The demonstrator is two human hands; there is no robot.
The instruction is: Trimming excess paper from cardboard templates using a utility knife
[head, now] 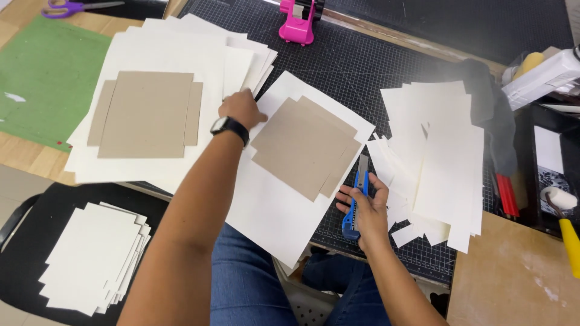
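Note:
My left hand (241,107), a black watch on its wrist, rests with curled fingers on the edge of a big stack of cream paper sheets (163,54), beside the top corner of a single cream sheet (272,205). Two overlapping brown cardboard pieces (302,148) lie on that single sheet. More brown cardboard (145,115) sits on the big stack. My right hand (365,208) grips a blue utility knife (356,202), blade pointing away, at the sheet's right edge on the black cutting mat (338,66).
Cut cream strips and sheets (438,157) pile on the mat's right. A pink tool (297,24) stands at the back. Purple scissors (69,8) lie above a green sheet (45,78). A paint roller (565,217) and red pens (506,194) sit far right. More cream sheets (93,256) rest on a black chair.

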